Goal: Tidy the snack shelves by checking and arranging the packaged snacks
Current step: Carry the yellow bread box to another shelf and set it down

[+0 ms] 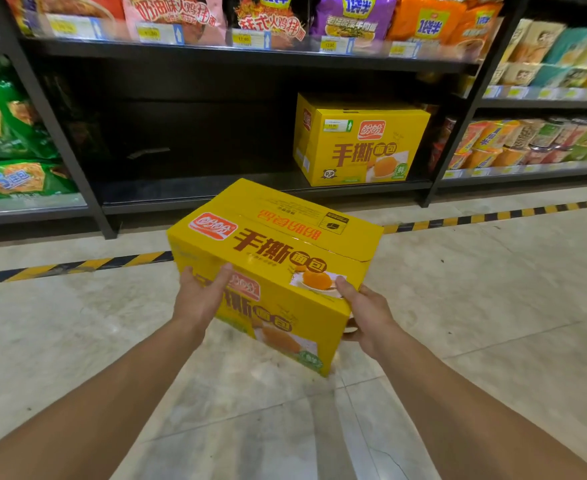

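Both hands held a closed yellow cardboard box (274,251) above the tiled floor (493,306), just in front of the bottom shelf (198,194). Its flaps were shut, so what it held could not be seen. The left hand (200,296) gripped the near left corner, fingers curled over the top edge. The right hand (366,313) clasped the near right corner, thumb on top and the other fingers tucked under the box, out of sight. A second yellow box (358,140) of the same print stood upright at the right end of that shelf, also closed. The shelf above (216,51) carried noodle bags (351,19) in a row. Green bags (4,126) filled the left unit and cup noodles (527,140) the right.
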### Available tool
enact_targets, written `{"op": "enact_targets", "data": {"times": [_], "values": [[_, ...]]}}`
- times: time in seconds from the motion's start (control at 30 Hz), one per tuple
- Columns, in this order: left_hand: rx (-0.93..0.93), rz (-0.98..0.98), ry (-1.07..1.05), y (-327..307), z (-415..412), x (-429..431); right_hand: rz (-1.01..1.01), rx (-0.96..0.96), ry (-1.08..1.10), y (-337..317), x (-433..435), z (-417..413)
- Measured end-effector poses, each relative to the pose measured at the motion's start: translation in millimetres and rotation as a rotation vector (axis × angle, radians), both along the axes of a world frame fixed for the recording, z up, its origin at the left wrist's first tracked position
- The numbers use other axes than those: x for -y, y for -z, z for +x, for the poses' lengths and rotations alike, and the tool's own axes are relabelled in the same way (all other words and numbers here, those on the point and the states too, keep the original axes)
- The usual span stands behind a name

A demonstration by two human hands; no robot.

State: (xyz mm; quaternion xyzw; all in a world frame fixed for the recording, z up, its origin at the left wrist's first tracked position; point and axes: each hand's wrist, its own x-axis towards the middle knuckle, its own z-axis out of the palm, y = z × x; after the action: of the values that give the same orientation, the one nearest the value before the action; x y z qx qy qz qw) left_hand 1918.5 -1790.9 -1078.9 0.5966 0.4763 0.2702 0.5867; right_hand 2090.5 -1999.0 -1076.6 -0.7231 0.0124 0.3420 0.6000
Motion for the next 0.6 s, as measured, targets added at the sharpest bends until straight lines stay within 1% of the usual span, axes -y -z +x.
{"op": "enact_targets", "data": {"times": [0.07,0.17,0.3,0.47,0.53,0.6], "values": [[0.023,0.038,-0.081,-1,-7,-10,0.01,0.044,-0.019,0,-2,7],[-0.106,0.06,-0.201,2,-14,-20,0.034,0.065,-0.02,-1,-6,15],[-0.134,0.103,-0.212,4,-18,-28,0.041,0.073,-0.023,-5,-8,21],[-0.061,0.126,-0.248,2,-19,-33,-0.016,0.09,-0.045,-13,-6,19],[-0.066,0.13,-0.266,-1,-19,-33,-0.063,0.097,0.006,-12,-6,17],[-0.077,0.119,-0.271,-3,-16,-29,-0.132,0.12,0.101,-7,-10,17]]}}
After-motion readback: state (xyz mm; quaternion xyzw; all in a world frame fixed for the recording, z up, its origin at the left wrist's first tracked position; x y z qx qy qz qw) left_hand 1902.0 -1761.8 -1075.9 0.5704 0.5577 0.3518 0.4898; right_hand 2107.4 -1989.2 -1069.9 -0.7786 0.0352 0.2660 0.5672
